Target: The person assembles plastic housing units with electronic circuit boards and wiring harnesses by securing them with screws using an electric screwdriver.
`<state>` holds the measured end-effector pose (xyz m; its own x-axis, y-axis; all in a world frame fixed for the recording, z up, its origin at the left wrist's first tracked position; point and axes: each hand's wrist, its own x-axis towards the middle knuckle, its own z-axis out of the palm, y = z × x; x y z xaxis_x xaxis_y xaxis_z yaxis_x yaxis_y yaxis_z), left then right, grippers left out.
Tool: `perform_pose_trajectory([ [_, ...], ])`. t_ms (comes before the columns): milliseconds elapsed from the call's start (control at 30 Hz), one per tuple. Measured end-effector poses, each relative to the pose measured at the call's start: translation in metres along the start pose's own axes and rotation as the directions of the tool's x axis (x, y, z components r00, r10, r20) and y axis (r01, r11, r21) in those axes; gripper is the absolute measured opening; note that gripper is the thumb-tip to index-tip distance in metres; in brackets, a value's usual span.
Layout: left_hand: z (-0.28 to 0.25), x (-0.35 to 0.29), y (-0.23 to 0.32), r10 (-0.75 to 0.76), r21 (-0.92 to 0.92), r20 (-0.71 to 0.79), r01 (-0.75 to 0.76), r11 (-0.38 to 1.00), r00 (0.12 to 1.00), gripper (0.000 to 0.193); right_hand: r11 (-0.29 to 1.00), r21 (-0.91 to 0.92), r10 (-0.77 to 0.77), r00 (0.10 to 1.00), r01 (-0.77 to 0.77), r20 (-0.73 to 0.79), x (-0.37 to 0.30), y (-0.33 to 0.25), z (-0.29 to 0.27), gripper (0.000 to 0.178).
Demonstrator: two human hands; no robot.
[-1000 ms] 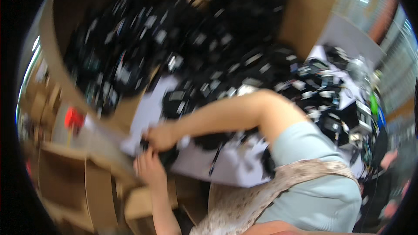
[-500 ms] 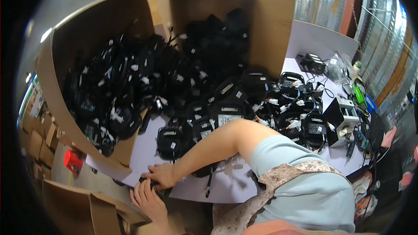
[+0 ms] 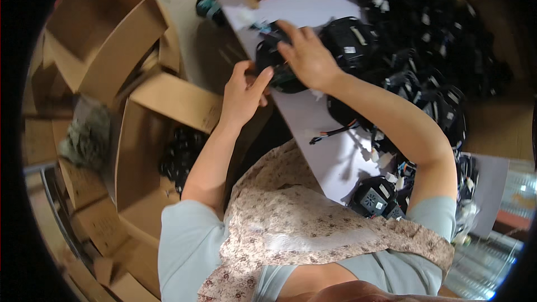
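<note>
At the edge of the white table [image 3: 330,151], a black plastic unit [image 3: 267,56] with wires is between my two hands. My right hand [image 3: 311,60] is closed on its upper and right part. Curled at the unit's near-left edge, my left hand [image 3: 241,95] has its thumb and fingers gripping it. Blurred pale connectors [image 3: 249,19] stick out past the far end. My fingers hide part of the unit. Just right of my right hand lies another black unit [image 3: 348,45] with a white label. A cable with a black plug [image 3: 324,135] rests nearer me.
Piled black units with white plugs [image 3: 425,39] cover the table's right side. An open cardboard box [image 3: 134,190] at the left holds black parts [image 3: 182,156]. Another open box [image 3: 106,28] stands beyond it. A black unit with a speaker-like grille [image 3: 372,198] lies near my apron.
The view has swung left and down, bringing the floor boxes into sight. My hands, earlier together over a small dark thing at the table edge, are now apart on a black unit.
</note>
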<state>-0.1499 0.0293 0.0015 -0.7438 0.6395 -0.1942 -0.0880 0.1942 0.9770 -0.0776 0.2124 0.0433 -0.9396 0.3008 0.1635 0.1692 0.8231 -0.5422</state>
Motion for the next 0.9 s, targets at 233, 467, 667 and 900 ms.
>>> perform_pose_trajectory([
  [233,-0.018,0.027,-0.010,-0.010,-0.183,0.001,0.010,0.983,1.000,0.028,0.979,0.061,-0.198,0.976,0.193,0.092,0.006,0.026,-0.019,0.050],
  [467,-0.032,0.056,-0.008,0.094,0.016,0.091,-0.096,0.995,0.991,0.019,0.934,-0.037,-0.335,0.905,0.356,0.263,-0.008,0.021,-0.044,0.051],
  [667,-0.032,0.058,-0.013,0.155,-0.076,0.114,-0.147,0.986,0.981,0.018,0.913,-0.061,-0.380,0.893,0.404,0.241,-0.021,0.006,-0.034,0.066],
  [900,-0.026,0.042,-0.005,0.324,0.218,-0.017,-0.313,0.925,0.946,0.019,0.912,-0.186,-0.325,0.921,0.365,0.213,-0.030,0.002,-0.025,0.068],
])
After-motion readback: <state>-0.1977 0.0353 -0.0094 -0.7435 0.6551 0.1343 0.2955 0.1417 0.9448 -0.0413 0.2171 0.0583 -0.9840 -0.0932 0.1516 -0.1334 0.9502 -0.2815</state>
